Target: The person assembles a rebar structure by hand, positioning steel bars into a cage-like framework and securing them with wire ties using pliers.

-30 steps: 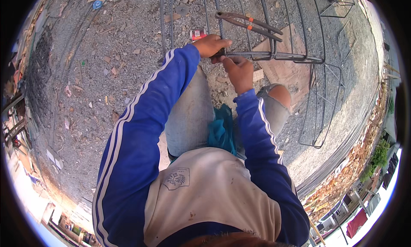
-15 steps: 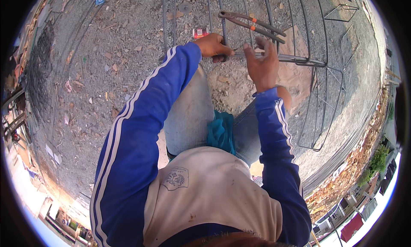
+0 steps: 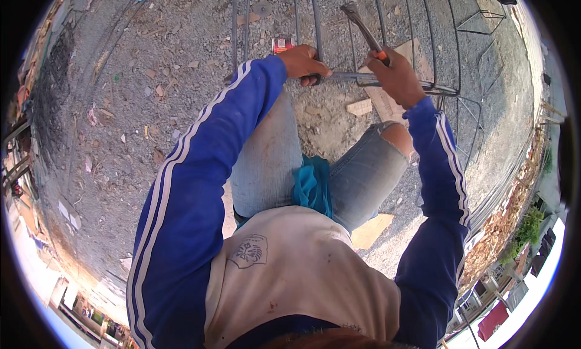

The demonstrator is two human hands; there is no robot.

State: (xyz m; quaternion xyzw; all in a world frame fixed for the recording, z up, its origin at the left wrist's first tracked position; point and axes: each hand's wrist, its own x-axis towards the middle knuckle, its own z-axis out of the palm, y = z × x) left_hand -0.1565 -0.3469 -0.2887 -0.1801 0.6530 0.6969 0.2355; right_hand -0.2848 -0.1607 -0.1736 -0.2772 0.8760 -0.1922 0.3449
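Observation:
My left hand (image 3: 301, 62) is closed around the end of a steel reinforcing bar (image 3: 346, 76) that runs crosswise to the right, in front of my knees. My right hand (image 3: 399, 77) grips a pair of end-cutting pincers (image 3: 362, 29) by the handles, which carry orange bands. Their jaws point up and to the left, away from me, beyond the crosswise bar and apart from it. Several long bars (image 3: 316, 22) stretch away from me and meet the crosswise one. Whether wire lies in my left fingers is hidden.
A red can (image 3: 282, 45) lies just beyond my left hand. Bent steel frames (image 3: 482, 29) rest at the right. A flat tan board (image 3: 387, 104) and a small wood scrap (image 3: 359, 107) sit on the gravel ground (image 3: 163, 58). Rubble lines the right edge.
My right hand has taken hold of the pincers, which were lying across the bars, and swung their jaws up and right. The left hand has stayed nearly still on the bar.

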